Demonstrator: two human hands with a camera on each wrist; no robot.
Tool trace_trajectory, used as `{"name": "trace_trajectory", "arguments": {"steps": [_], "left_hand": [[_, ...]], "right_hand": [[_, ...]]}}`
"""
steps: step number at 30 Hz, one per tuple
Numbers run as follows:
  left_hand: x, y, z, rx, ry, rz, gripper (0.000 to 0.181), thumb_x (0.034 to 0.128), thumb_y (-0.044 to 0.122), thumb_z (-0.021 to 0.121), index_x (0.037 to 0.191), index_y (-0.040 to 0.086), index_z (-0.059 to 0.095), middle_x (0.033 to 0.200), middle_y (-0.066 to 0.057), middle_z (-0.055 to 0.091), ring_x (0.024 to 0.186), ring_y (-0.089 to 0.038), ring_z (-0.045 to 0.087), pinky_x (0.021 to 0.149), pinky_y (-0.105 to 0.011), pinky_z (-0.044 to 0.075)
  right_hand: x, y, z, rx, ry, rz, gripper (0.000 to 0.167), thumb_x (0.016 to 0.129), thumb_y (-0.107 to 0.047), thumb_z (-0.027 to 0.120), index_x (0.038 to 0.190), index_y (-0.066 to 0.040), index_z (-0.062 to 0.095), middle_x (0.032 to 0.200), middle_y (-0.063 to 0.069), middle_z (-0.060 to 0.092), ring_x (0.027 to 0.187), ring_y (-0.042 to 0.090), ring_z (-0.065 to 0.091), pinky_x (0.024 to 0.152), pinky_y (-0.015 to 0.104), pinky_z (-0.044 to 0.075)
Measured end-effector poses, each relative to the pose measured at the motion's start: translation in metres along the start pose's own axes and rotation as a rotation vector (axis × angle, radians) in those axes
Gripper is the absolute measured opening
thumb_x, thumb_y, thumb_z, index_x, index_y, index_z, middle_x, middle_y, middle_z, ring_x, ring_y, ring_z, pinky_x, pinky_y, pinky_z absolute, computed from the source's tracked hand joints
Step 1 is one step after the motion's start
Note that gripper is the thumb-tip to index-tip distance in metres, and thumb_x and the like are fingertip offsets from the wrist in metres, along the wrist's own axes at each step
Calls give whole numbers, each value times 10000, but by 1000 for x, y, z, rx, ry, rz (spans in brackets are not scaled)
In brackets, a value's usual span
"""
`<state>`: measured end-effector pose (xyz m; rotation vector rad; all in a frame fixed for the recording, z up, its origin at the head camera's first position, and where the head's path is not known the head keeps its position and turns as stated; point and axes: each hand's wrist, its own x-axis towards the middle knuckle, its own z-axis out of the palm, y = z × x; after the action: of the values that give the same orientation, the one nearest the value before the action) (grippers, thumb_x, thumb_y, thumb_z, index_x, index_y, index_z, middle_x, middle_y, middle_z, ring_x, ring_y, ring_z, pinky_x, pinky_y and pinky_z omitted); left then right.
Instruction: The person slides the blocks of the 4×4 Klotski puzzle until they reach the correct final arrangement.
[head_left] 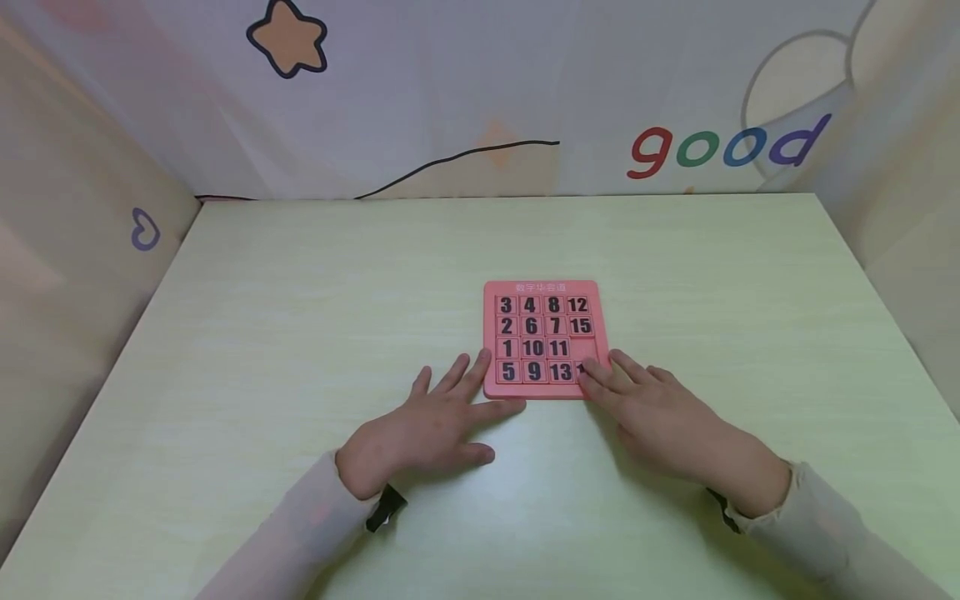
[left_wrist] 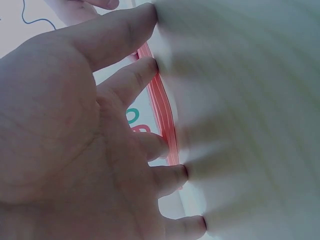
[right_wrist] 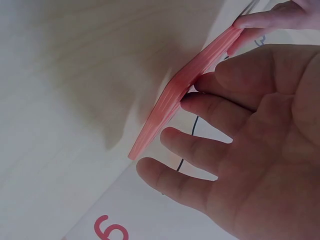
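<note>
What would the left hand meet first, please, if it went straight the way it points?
The left hand would probably meet the square pink number puzzle first; two fingertips lie at its edge, contact unclear.

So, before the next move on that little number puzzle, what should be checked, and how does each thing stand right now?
1. Number puzzle lying flat on the table: ok.
2. Puzzle braced: ok, it seems; the left hand has fingertips at its left and near edges.
3. Free slot to slide into: ok, third row, far right.
4. Bottom-right tile fully readable: not ok; the right hand covers most of it.
5. Right fingertip pressing that tile: cannot tell; it lies over it, but pressure doesn't show.
6. Tiles in counting order: not ok; the top row reads 3, 4, 8, 12.
</note>
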<state>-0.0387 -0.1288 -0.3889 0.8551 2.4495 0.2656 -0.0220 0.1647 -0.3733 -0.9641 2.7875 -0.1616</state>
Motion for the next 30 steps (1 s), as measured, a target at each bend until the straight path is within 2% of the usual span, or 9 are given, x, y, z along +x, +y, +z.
{"name": "trace_trajectory", "arguments": {"steps": [5,9,15,19,24,30], "left_hand": [[0,0,-1,2,0,2,658,989,460,611,1577,426,317,1674,-78,-135,1521,-334,-114,1135,-684,17],[1,-1,-1,4,0,4,659,990,459,611,1578,425,315,1674,-82,-135,1521,-337,-110,1134,-686,19],[1,-1,0,1,-5,4,671,992,460,608,1578,454,281,1673,-75,-150,1518,-339,-126,1136,-682,10],[1,-2,1,-9,-4,4,716,989,455,616,1582,486,215,1669,-74,-166,1516,-343,-129,1137,-678,2],[1,-2,2,-12,-3,3,768,989,458,616,1593,482,143,1664,-68,-178,1515,-335,-132,1139,-668,-10],[1,-2,3,0,2,4,757,990,460,613,1599,463,164,1668,-70,-159,1515,-330,-136,1137,-676,0]], "right_hand": [[2,2,-2,7,1,-23,581,907,-25,687,1466,-33,528,1534,150,453,1430,453,330,999,657,402],[10,10,-7,41,16,-30,586,907,-14,684,1471,-40,524,1524,154,465,1430,456,329,1007,642,407],[29,28,-10,93,28,12,580,939,-41,684,1489,-51,503,1558,168,405,1443,482,279,1032,661,370],[38,35,-8,82,-8,57,576,966,-71,653,1509,-34,463,1580,180,364,1447,496,253,1033,676,355],[41,36,-7,70,-48,99,566,997,-102,608,1528,-32,426,1598,181,320,1453,503,226,1030,687,349],[36,32,-4,36,-43,94,575,989,-92,624,1529,-50,434,1589,180,342,1444,507,249,1009,692,369]]}}
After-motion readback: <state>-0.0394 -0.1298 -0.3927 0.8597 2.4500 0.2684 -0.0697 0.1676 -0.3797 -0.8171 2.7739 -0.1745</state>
